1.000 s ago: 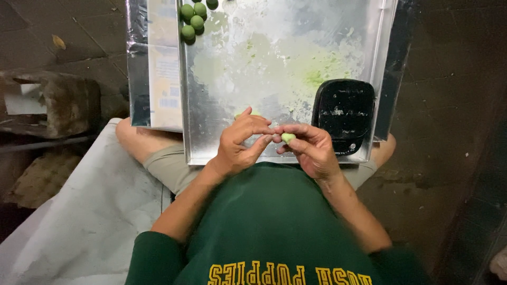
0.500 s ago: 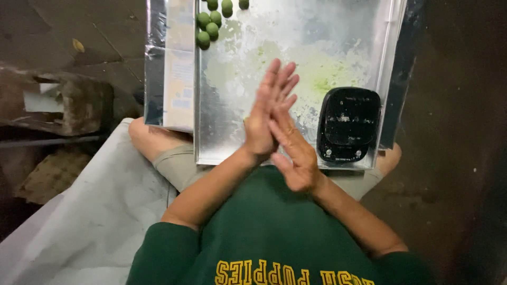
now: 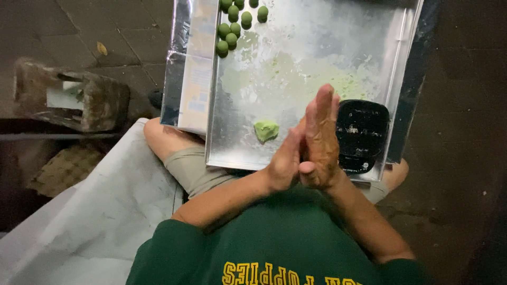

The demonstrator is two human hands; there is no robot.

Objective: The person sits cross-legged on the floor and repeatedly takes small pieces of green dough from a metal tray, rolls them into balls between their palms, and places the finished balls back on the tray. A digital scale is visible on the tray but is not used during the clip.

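On the far left of the floor sits one old wooden block (image 3: pixel 68 100), and nearer to the person lies one white sheet (image 3: pixel 95 221). Next comes one shiny flat packet (image 3: pixel 193 79), tucked under the left side of the metal tray (image 3: pixel 296 42) that rests on the person's lap. At the far left corner of the tray is a bunch of little green balls (image 3: pixel 231 38). I count about ten, but some are cut off at the top edge, so there may be more. They are round and smooth, so that part looks done. In the middle of the tray there are pale green smears. Near the close edge lies one green lump (image 3: pixel 266 130), soft and not round. It looks like it has not been shaped yet, so there seems to be a little work left. Just right of the lump are the two hands. The left hand (image 3: pixel 285 161) and the right hand (image 3: pixel 319 140) are pressed flat, palm to palm, with fingers straight and pointing away from the person. The right one sits a bit farther up than the left. I cannot tell if anything is squashed between them, because the palms hide it. The hands do not touch the lump; it lies just beside them. On the right, in the near corner of the tray, is one black scale (image 3: pixel 364 132).
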